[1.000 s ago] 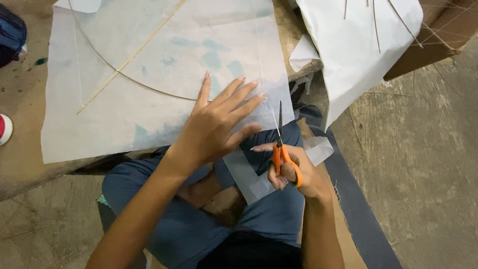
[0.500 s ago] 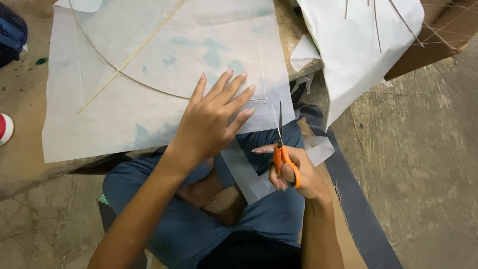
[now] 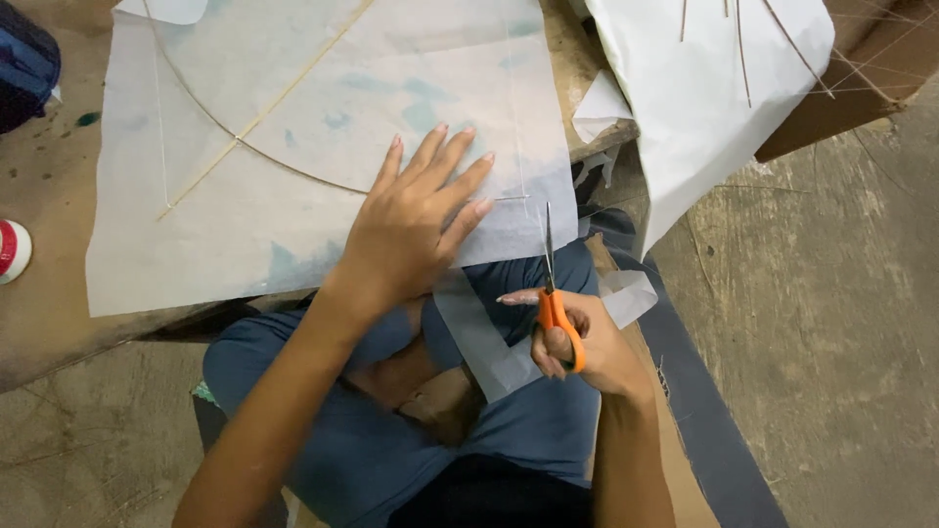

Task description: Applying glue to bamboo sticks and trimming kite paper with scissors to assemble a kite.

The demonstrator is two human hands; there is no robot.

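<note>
A large sheet of thin white paper (image 3: 293, 205) lies on a low worn board, with thin bamboo sticks (image 3: 264, 108) laid across it as a straight spine and a curved bow. My left hand (image 3: 411, 225) presses flat on the sheet's lower right part, fingers spread. My right hand (image 3: 577, 342) grips orange-handled scissors (image 3: 551, 293), blades pointing up at the sheet's right edge. A cut strip of paper (image 3: 479, 337) hangs down over my lap.
Another white paper sheet with sticks (image 3: 704, 88) lies at the upper right over a brown board. A red-and-white round object (image 3: 12, 251) sits at the left edge, a dark blue item (image 3: 24, 59) at the top left. Concrete floor (image 3: 822, 323) spreads to the right.
My left hand slid slightly left on the sheet. The scissors stay at the paper's right edge, hardly moved.
</note>
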